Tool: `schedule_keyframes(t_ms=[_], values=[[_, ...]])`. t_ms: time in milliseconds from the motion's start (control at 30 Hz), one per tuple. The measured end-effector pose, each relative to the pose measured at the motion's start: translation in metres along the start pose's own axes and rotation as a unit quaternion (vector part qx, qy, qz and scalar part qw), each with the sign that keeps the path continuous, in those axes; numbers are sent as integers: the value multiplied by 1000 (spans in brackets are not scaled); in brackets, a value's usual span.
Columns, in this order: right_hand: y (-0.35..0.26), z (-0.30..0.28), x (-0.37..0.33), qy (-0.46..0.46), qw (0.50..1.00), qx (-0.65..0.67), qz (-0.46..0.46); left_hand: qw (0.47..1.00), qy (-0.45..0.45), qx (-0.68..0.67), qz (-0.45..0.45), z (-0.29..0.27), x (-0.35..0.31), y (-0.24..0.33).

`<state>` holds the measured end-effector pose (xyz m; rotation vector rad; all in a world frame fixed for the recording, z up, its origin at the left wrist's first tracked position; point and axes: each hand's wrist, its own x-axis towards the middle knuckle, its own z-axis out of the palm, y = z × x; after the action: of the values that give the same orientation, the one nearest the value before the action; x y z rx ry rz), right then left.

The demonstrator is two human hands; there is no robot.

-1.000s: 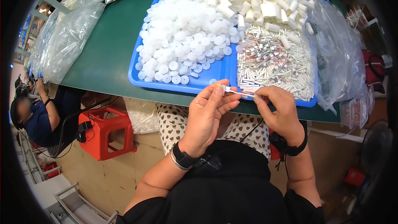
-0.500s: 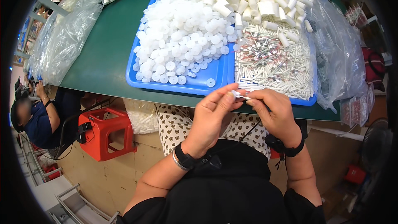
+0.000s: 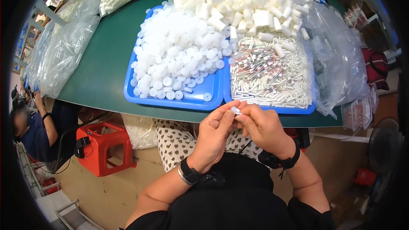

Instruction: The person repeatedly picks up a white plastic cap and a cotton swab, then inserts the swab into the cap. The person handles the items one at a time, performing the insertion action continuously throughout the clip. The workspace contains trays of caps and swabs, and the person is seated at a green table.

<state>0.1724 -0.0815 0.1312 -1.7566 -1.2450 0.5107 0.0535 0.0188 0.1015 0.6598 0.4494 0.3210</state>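
Note:
In front of the table's near edge, my two hands meet at the fingertips. My left hand (image 3: 213, 134) is closed, thumb and fingers pinching a small white piece (image 3: 235, 110). The fingers of my right hand (image 3: 267, 131) are closed at the same spot, against the piece's other side; whatever else they hold is hidden. Just beyond, a blue tray (image 3: 191, 103) carries a heap of translucent white discs (image 3: 174, 55) with centre holes. In a second blue tray (image 3: 294, 110) beside it lie many thin white sticks (image 3: 281, 87), some with reddish wires and metal pins.
White foam-like cylinders (image 3: 247, 12) spill from a clear bag behind the trays. More clear plastic bags (image 3: 64, 47) lie on the green table (image 3: 98, 59). At left are a red stool (image 3: 104, 149) and a seated person (image 3: 38, 132). A fan (image 3: 383, 145) stands at right.
Both hands have shifted slightly left and nearer to me within the view, still together. My right fingers have closed in on the white piece. The trays appear a little lower and further left.

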Motion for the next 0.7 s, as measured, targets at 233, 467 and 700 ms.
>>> schedule_keyframes(t_ms=[233, 467, 700], values=[[10, -68, 56, 69, 984, -140, 90, 998, 38, 3, 43, 2, 4, 12], [76, -116, 89, 98, 881, -461, 38, 999, -30, -28, -36, -4, -1, 13], [17, -100, 59, 169, 960, -208, 80, 999, -42, -5, -4, -5, -2, 23]])
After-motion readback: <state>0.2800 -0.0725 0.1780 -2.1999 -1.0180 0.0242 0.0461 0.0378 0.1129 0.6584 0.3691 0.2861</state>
